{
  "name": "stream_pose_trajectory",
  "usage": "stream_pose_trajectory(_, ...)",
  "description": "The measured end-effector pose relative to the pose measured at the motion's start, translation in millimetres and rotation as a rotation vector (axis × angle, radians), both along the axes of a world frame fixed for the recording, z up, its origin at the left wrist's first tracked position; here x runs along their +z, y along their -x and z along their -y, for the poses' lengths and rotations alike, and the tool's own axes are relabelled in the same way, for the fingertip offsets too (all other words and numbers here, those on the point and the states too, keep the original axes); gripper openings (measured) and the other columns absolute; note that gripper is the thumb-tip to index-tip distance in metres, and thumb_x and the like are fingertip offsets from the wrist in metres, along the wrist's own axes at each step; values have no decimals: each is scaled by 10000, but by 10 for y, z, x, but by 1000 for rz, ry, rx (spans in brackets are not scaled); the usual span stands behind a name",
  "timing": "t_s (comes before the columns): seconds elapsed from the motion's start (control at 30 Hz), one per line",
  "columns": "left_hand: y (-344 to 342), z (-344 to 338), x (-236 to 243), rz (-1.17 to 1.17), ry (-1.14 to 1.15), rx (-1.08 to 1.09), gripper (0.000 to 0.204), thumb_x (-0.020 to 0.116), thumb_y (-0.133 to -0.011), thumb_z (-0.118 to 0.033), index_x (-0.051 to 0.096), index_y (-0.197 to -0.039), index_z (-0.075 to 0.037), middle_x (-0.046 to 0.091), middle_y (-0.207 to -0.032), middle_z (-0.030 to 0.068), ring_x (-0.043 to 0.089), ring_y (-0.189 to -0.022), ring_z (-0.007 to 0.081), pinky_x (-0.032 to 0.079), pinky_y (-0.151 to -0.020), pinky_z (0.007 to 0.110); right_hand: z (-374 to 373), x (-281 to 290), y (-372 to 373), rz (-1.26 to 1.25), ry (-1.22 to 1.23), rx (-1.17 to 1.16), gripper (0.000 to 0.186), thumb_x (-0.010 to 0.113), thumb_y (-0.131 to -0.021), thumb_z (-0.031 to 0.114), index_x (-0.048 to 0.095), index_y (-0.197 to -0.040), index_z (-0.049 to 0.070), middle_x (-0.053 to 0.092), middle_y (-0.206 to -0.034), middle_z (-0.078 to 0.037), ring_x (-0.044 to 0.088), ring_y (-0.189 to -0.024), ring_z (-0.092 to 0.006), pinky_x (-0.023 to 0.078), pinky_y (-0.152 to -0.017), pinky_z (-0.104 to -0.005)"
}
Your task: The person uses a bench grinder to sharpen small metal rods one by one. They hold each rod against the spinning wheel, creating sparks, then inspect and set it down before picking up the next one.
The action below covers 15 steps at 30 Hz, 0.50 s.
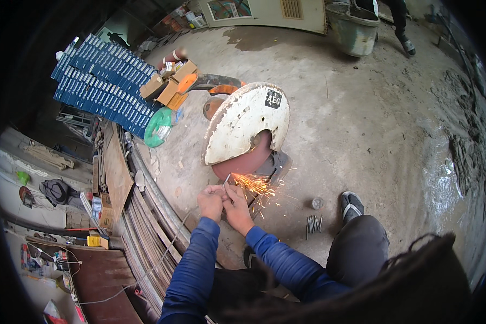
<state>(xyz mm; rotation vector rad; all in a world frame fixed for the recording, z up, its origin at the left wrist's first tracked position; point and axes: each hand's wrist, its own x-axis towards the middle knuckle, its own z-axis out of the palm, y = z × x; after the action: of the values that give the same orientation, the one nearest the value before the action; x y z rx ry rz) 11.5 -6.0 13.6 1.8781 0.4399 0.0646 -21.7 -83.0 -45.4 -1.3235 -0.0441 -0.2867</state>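
Observation:
Both of my hands hold a thin metal rod (227, 179) with its end at the reddish abrasive disc (237, 166) of a cut-off saw. Orange sparks (256, 184) spray off to the right from where they meet. My left hand (211, 203) is closed, its fingers curled at the rod's near end. Beside it my right hand (236, 208) pinches the same rod, just below the disc's edge. A worn white guard (245, 127) covers most of the disc, and the saw's orange and black handle (216, 83) lies behind it. The rod's lower part is hidden by my fingers.
Several short metal rods (314, 224) lie by a small round can (317, 203), near my right foot (352, 206). Long pipes and boards (151, 216) run along the left. Blue boxes (105, 81) are stacked far left. A bucket (353, 29) stands near another person's leg (399, 24).

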Motion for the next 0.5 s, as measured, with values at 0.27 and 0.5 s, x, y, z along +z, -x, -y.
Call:
stream_pose_trajectory(0.27,-21,-24,-47,42,-26,13,79,592,-865,73,654,-906,47,674,-792,84,618,-636,113,519,-583,241,-31,-26,-20,-30,-96,74,535,535,-869,-40,485,-1400,3,511,-1248,-175,544,-1092,-277,455,-945,-316)
stream_pose_trajectory(0.5,-34,-65,-61,67,-25,-3,72,593,-868,71,653,-902,50,674,-795,91,626,-639,121,525,-582,244,-50,-42,-26,-52,-170,137,544,522,-882,-40,464,-1421,14,484,-1285,-172,537,-1108,-266,453,-954,-315)
